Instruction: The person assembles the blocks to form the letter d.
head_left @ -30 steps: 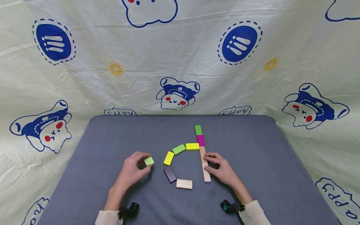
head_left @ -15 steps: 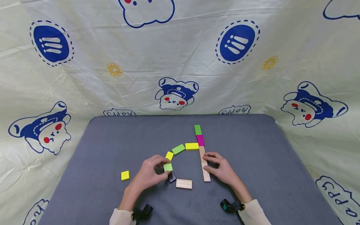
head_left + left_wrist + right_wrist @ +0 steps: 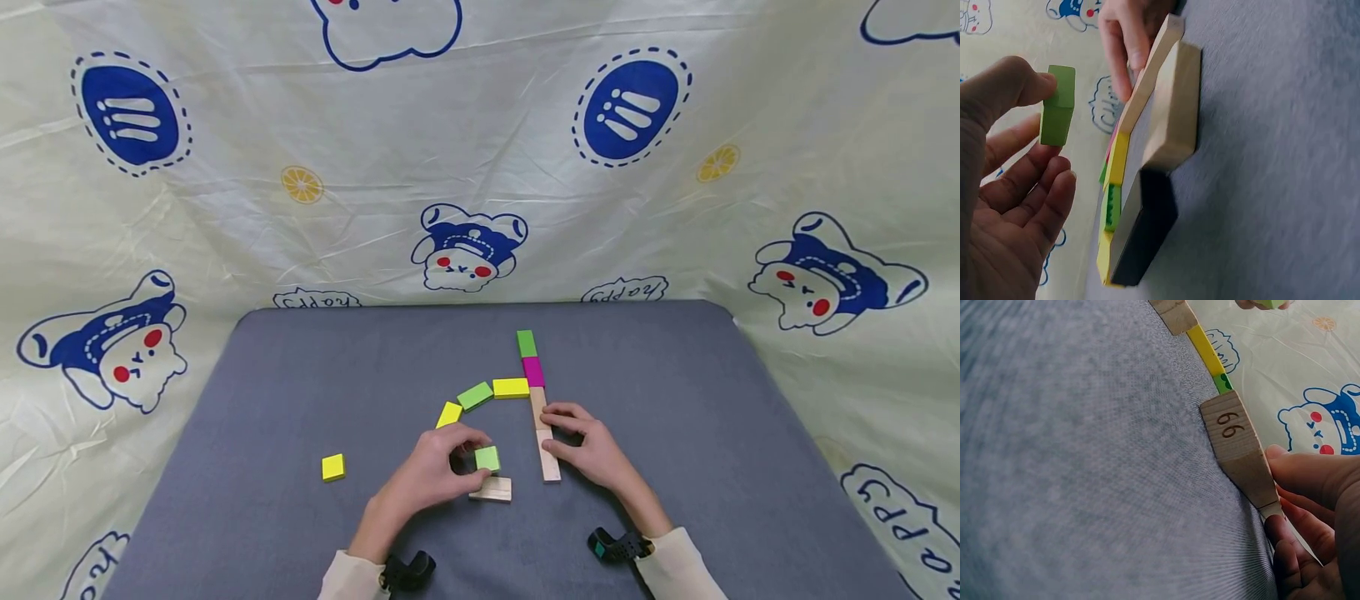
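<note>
Between thumb and fingertips my left hand pinches a light green block. In the left wrist view that green block is raised off the table. Below it lies a plain wooden block. A dark block is hidden behind my left hand in the head view. My right hand rests its relaxed fingers along the right side of two wooden blocks set end to end, the nearer wooden block and the farther wooden block. The right thumb touches the nearer one.
Beyond the wooden pair, a magenta block and a green block continue the line. A yellow block, a green block and another yellow block curve leftward. One yellow block lies apart on the grey table.
My left hand has carried the green block rightward, from left of the curve to above the plain wooden block, uncovering the lone yellow block. My right hand has stayed in place.
</note>
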Tool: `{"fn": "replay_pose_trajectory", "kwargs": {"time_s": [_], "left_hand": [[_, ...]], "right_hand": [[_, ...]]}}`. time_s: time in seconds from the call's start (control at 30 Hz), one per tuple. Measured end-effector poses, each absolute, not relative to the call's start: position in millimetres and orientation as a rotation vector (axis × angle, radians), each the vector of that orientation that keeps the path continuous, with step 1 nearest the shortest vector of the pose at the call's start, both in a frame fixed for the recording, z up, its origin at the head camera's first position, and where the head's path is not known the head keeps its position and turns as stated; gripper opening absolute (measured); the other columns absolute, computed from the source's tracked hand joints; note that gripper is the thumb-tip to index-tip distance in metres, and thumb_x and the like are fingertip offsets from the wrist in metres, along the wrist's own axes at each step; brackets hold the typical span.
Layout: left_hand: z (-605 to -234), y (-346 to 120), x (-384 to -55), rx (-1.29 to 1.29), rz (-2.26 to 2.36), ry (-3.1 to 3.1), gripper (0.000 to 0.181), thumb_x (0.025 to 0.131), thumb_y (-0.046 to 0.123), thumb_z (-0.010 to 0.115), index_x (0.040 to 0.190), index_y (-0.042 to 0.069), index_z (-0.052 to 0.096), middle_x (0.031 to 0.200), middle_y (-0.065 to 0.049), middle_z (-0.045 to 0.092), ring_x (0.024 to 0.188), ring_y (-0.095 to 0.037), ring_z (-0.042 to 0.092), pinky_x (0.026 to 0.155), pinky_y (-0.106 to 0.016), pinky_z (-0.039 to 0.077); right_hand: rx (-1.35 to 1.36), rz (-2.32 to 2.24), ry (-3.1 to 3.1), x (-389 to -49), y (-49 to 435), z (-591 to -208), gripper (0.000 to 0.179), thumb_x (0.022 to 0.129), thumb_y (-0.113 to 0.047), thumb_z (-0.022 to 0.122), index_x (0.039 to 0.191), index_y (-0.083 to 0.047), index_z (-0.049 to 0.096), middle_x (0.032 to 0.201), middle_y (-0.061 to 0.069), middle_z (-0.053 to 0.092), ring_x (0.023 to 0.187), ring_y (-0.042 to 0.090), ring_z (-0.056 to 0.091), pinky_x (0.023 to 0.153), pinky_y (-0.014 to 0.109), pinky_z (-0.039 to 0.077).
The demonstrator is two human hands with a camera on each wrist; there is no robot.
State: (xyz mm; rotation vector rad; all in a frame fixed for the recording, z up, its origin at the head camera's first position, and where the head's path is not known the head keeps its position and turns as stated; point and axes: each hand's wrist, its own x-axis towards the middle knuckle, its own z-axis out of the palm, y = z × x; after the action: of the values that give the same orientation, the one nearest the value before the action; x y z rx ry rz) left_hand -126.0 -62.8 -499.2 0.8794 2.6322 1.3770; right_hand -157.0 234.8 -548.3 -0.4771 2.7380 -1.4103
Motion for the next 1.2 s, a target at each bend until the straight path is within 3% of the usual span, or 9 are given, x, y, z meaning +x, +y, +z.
{"fn": "replay_pose_trajectory", "kwargs": {"time_s": [0.27, 0.47, 0.77, 1.03, 1.2], "left_hand": [[-501.1, -42.5, -122.2, 0.919, 1.278, 2.625, 0.028, 0.086, 0.021, 0.083, 0.113, 0.016, 0.075, 0.106, 0.006, 0.072, 0.099, -0.012, 0.062, 0.090, -0.027, 0.054], [-509.8, -28.4, -118.1, 0.981, 1.224, 2.625, 0.025, 0.086, 0.024, 0.084, 0.110, 0.018, 0.076, 0.103, 0.008, 0.072, 0.096, -0.006, 0.059, 0.088, -0.021, 0.052], [-519.1, -19.1, -115.4, 1.063, 1.102, 2.697, 0.024, 0.086, 0.028, 0.084, 0.108, 0.021, 0.078, 0.102, 0.010, 0.074, 0.097, -0.006, 0.060, 0.087, -0.020, 0.049], [-523.5, -14.2, -113.5, 1.066, 0.930, 2.754, 0.025, 0.086, 0.033, 0.083, 0.108, 0.023, 0.078, 0.103, 0.010, 0.074, 0.097, -0.007, 0.061, 0.082, -0.024, 0.045], [-523.2, -11.7, -113.0, 1.015, 0.884, 2.743, 0.025, 0.087, 0.035, 0.083, 0.109, 0.024, 0.078, 0.105, 0.012, 0.074, 0.098, -0.006, 0.059, 0.080, -0.024, 0.041]], "right_hand": [[-0.493, -1.436, 2.741, -158.2, 234.1, -549.3, 0.041, 0.089, -0.011, 0.080, 0.128, -0.003, 0.072, 0.137, 0.012, 0.063, 0.130, 0.033, 0.057, 0.106, 0.036, 0.047], [-0.518, -1.419, 2.746, -158.3, 235.2, -547.9, 0.040, 0.090, -0.015, 0.080, 0.128, -0.005, 0.072, 0.136, 0.009, 0.064, 0.129, 0.032, 0.057, 0.106, 0.030, 0.047], [-0.504, -1.401, 2.747, -159.2, 236.6, -549.9, 0.040, 0.091, -0.020, 0.080, 0.129, -0.009, 0.073, 0.137, 0.006, 0.064, 0.130, 0.030, 0.057, 0.107, 0.035, 0.047], [-0.533, -1.450, 2.742, -157.5, 235.6, -548.8, 0.039, 0.090, -0.018, 0.081, 0.127, -0.008, 0.073, 0.135, 0.007, 0.064, 0.128, 0.030, 0.058, 0.104, 0.025, 0.045], [-0.523, -1.447, 2.744, -156.8, 234.7, -547.3, 0.039, 0.090, -0.018, 0.081, 0.127, -0.007, 0.073, 0.135, 0.008, 0.064, 0.128, 0.030, 0.058, 0.106, 0.029, 0.046]]}}
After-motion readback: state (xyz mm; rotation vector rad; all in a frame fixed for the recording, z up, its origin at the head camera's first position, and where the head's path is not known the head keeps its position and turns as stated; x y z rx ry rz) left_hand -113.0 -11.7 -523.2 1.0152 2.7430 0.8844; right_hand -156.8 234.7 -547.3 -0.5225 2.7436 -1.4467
